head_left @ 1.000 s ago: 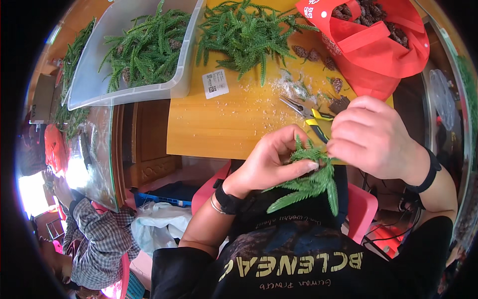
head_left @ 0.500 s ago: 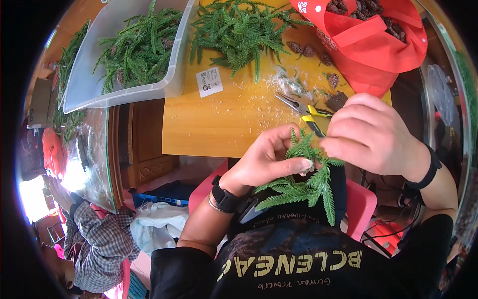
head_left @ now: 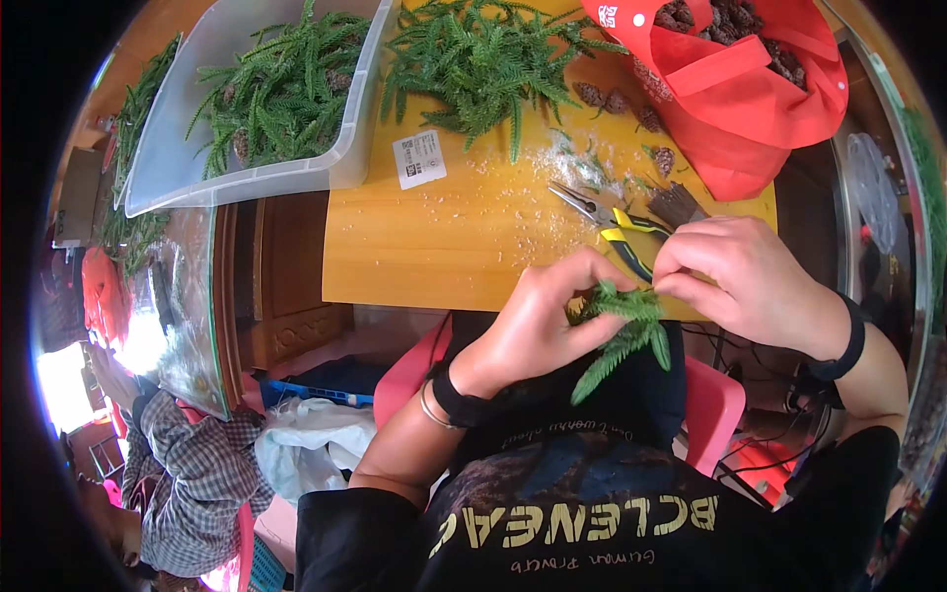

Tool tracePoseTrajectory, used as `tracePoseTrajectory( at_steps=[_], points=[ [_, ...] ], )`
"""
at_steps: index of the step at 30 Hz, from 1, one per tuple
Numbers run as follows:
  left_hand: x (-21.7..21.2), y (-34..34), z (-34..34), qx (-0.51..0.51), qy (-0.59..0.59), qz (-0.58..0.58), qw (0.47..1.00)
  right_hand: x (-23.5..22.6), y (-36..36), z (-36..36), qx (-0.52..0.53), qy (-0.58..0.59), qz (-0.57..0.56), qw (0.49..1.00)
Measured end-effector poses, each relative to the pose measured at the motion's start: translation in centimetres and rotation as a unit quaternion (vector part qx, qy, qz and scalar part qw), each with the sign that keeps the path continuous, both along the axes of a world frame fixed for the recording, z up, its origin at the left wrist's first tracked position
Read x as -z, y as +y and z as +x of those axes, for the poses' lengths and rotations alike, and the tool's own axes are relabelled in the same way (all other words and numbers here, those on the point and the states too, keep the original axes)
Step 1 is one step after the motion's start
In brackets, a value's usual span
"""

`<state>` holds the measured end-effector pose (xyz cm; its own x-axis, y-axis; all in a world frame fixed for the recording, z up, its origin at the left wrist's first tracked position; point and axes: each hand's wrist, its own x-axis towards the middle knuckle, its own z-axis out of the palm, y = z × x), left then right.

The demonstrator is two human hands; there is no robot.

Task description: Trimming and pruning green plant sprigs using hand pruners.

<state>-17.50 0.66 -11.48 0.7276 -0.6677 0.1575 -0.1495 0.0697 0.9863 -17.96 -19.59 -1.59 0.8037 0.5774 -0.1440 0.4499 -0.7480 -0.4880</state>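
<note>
I log the left hand (head_left: 538,321) and right hand (head_left: 745,281) both pinching one green fir sprig (head_left: 621,331) between them, held just off the near edge of the yellow table (head_left: 444,237), beside the yellow-handled pliers (head_left: 612,222).

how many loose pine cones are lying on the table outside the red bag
4 that I can make out: two side by side by the green pile, one against the red bag, one below it. More may be hidden.
</note>
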Motion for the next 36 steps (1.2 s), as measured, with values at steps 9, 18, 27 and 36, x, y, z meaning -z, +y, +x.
tracePoseTrajectory(
  at_steps=[9, 18, 27, 36],
  points=[
    [-0.1, 0.7, 0.9, 0.136, 0.302, -0.172, 0.928, 0.3, 0.1, -0.1, -0.142, -0.284, 0.026, 0.948],
    [0.4, 0.3, 0.2, 0.064, 0.234, -0.112, 0.964, -0.8, 0.3, -0.2, -0.129, -0.239, -0.027, 0.962],
    [1.0, 0.1, -0.1, 0.031, 0.156, -0.074, 0.985, 0.3, -0.1, -0.3, 0.007, -0.089, 0.059, 0.994],
    [-0.3, 0.8, 0.7, 0.131, 0.327, -0.168, 0.921, 0.3, -0.4, 0.2, -0.166, -0.32, 0.032, 0.932]
  ],
)
